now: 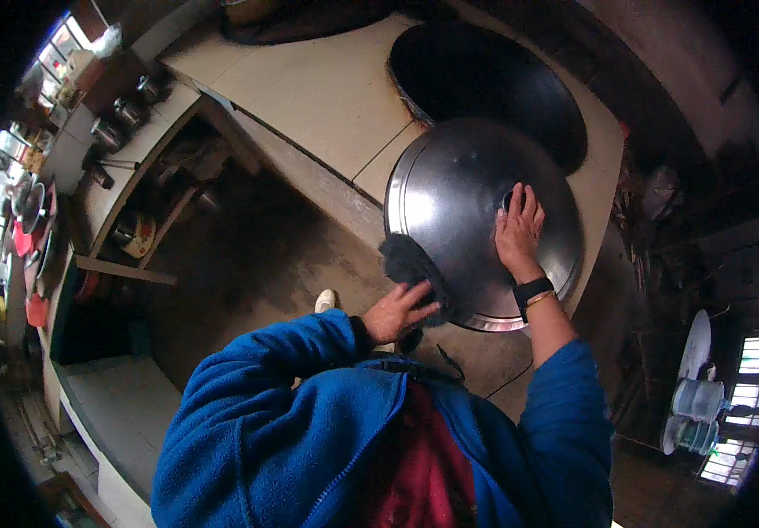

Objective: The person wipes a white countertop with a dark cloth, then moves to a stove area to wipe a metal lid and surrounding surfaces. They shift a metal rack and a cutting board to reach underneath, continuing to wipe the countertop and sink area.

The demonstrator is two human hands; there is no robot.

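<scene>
A large round metal lid (458, 178) lies near the front of the tiled stove top, overlapping the rim of a big black wok (485, 79) set into it. My right hand (520, 228) is on the lid, its fingers closed round the small knob, which they partly hide. At the lid's left edge, my left hand (402, 310) has hold of a dark cloth (412, 261), pressed against the side of the lid. Part of the cloth is hidden by my fingers.
Tiled counter space (326, 86) extends left of the wok, with another dark pan (307, 26) at the top. Metal cups (107, 132) stand on the left counter, above open shelves. Several stacked containers (696, 416) are at the far right.
</scene>
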